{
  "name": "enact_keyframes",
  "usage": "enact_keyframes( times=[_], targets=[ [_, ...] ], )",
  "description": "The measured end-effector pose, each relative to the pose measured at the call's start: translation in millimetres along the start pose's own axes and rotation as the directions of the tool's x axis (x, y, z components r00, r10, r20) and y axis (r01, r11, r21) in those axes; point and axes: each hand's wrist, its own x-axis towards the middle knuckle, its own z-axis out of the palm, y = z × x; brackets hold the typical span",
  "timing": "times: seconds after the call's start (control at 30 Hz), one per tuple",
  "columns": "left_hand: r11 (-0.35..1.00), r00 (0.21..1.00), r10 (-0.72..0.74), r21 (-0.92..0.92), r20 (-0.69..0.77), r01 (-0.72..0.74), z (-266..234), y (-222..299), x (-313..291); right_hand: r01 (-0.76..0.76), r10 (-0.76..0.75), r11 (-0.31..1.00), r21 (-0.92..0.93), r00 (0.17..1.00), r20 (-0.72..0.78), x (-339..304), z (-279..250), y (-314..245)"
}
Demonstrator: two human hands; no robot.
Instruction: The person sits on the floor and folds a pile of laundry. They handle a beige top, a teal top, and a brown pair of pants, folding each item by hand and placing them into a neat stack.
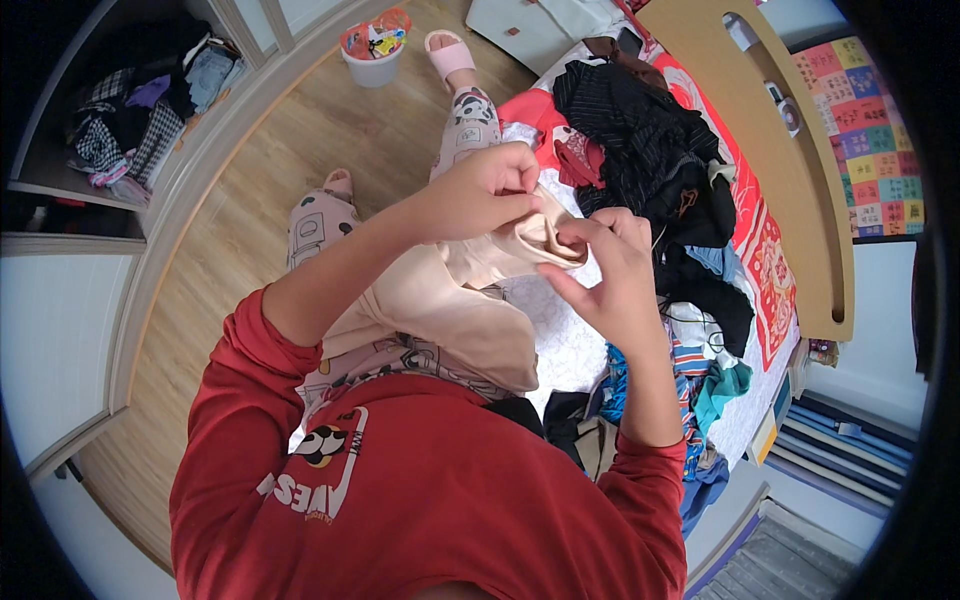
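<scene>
A beige garment [450,300] hangs down in front of my chest, bunched at its top edge. My left hand [480,190] pinches that top edge from the left with closed fingers. My right hand [605,275] grips the same bunched edge from the right, thumb on the cloth. The two hands are almost touching above a white patterned sheet [560,330] on the bed. My sleeves are red.
A heap of dark clothes [650,160] and some striped and teal pieces [710,380] lie on the bed to the right. A wooden headboard [790,180] curves behind it. An open wardrobe with folded clothes [150,100] stands left, a white tub [372,55] on the wooden floor.
</scene>
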Motion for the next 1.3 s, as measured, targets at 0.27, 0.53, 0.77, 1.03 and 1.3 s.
enact_keyframes(
  times=[0.27, 0.53, 0.77, 1.03, 1.3],
  targets=[
    [0.974, 0.996, 0.076, 0.208, 0.05, -0.085, -4.1, -8.1, -0.8, 0.095, -0.093, 0.954, 0.285, 0.995, -0.022, -4.5, 12.3, 8.5],
    [0.996, 0.978, 0.044, 0.068, 0.205, -0.059, -1.5, -2.1, -8.3, -0.143, 0.171, 0.947, 0.286, 0.982, -0.077, -6.5, 24.8, 12.3],
    [0.939, 0.947, 0.249, 0.29, -0.2, -0.186, -12.2, -11.7, -20.5, -0.445, 0.307, 0.829, 0.34, 0.869, 0.389, 8.5, 50.1, 52.0],
    [0.743, 0.786, -0.059, 0.499, -0.615, 0.446, -41.7, -69.4, -198.2, -0.699, 0.478, 0.454, 0.553, 0.715, 0.511, -15.6, 115.3, 123.6],
    [0.772, 0.594, -0.125, 0.298, -0.795, 0.562, -72.5, -117.3, -292.1, -0.59, 0.296, 0.109, 0.8, 0.788, 0.54, 11.2, 76.3, 77.0]
  ],
)
